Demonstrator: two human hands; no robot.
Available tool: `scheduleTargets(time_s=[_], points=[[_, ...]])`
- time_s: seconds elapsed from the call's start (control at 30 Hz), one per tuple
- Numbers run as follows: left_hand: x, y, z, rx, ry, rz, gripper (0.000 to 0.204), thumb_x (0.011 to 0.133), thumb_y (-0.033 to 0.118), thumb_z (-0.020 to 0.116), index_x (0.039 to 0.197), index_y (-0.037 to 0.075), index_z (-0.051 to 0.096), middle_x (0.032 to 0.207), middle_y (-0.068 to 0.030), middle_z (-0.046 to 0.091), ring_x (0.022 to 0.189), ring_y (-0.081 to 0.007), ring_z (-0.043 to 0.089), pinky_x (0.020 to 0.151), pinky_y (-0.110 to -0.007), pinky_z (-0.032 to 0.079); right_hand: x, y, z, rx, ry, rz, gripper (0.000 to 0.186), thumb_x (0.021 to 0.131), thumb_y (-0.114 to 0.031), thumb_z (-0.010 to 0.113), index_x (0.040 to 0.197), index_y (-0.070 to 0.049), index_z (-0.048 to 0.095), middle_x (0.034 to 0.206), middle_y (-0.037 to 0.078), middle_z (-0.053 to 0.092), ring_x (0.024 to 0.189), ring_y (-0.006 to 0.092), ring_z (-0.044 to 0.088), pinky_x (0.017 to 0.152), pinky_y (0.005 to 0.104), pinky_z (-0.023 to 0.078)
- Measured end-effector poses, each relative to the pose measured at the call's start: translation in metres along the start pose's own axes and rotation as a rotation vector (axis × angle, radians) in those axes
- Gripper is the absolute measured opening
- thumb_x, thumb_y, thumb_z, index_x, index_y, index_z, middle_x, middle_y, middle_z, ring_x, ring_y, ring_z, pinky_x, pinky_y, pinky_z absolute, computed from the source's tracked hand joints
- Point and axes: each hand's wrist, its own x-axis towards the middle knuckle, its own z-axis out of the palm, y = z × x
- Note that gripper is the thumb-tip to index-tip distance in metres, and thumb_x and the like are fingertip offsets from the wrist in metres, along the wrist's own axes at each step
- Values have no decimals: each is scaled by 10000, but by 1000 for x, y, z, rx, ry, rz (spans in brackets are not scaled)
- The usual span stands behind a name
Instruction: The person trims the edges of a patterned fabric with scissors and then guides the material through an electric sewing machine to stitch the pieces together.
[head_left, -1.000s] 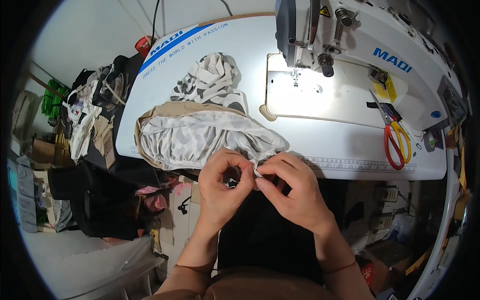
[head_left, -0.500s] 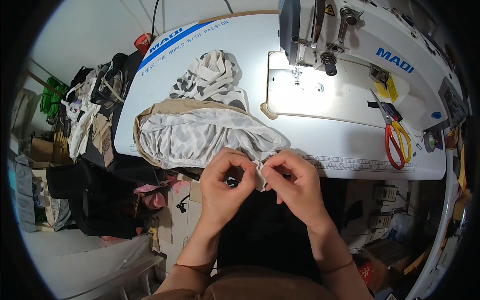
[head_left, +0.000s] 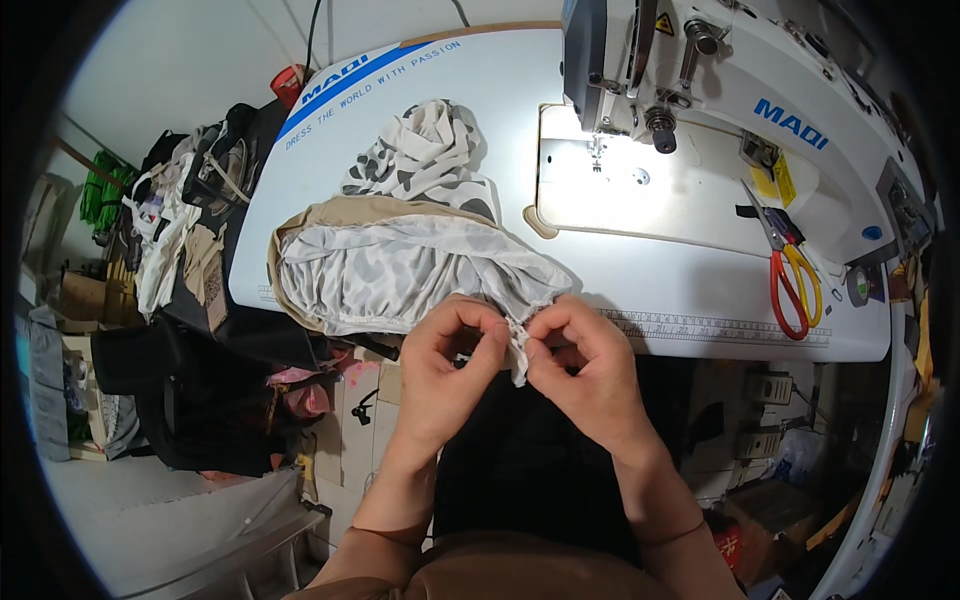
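Note:
A gathered white fabric piece with grey spots and a beige layer [head_left: 380, 270] lies along the table's front edge. Its narrow white end [head_left: 517, 355] hangs over that edge between my hands. My left hand [head_left: 450, 370] pinches this end from the left, thumb against forefinger. From the right, my right hand [head_left: 580, 370] grips the same end in a pinch, the other fingers curled. Behind lies a crumpled white cloth with dark spots [head_left: 420, 150]. What exactly sits between the fingertips is too small to make out.
The white sewing table [head_left: 300, 180] holds a lit sewing machine [head_left: 785, 80] at back right. Red-and-yellow-handled scissors [head_left: 785, 290] lie at the right. A red cup [head_left: 287, 85] stands behind. Clothes [head_left: 170, 230] are piled at left; boxes [head_left: 765, 520] sit below at right.
My right thumb and fingers have shifted slightly along the white end, which now hangs further down between my hands. My left hand has stayed nearly in place.

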Motion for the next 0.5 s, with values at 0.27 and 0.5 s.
scheduleTargets(time_s=[0.27,0.5], points=[[-1,11,-3,-144,-8,-230,53,992,69,652,973,20,640,901,37,617,794,-35,551,730,-198,454,4,-7,-1,158,-7,96,157,905,37,667,1019,2,564,859,36,630,734,64,604,615,213,497],[0,11,0,-175,-16,-214,83,1003,99,664,974,25,640,873,52,612,785,-26,537,719,-194,448,5,-6,3,160,-62,-1,149,951,-36,696,1035,6,581,869,34,626,717,72,604,626,224,505]])
